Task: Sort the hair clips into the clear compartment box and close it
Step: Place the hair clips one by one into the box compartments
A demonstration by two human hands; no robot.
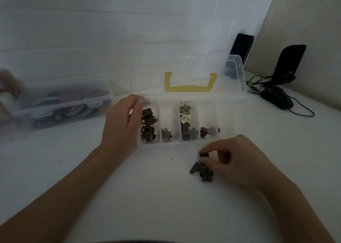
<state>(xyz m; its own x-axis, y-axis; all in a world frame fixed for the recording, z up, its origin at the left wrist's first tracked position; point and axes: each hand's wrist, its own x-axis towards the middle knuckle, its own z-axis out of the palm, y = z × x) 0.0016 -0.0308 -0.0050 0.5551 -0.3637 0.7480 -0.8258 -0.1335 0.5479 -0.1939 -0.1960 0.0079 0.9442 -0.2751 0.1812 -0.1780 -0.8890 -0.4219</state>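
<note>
The clear compartment box [177, 144] stands open on the white table, its lid [238, 73] with a yellow handle [190, 88] raised behind it. Dark brown and cream hair clips lie in several compartments, among them square brown clips [148, 126] at the left and flower clips [188, 124] in the third. My left hand [121, 124] grips the box's left end, fingers curled over its back corner. My right hand [232, 159] pinches a small dark clip [203, 155] just in front of the box. Two or three loose brown clips [203, 171] lie under that hand.
A second clear box [60, 106] full of coloured hair items sits at the left, shut. Two black speakers [289, 64] and a black mouse [276, 97] with cables stand at the back right. A white wall runs behind.
</note>
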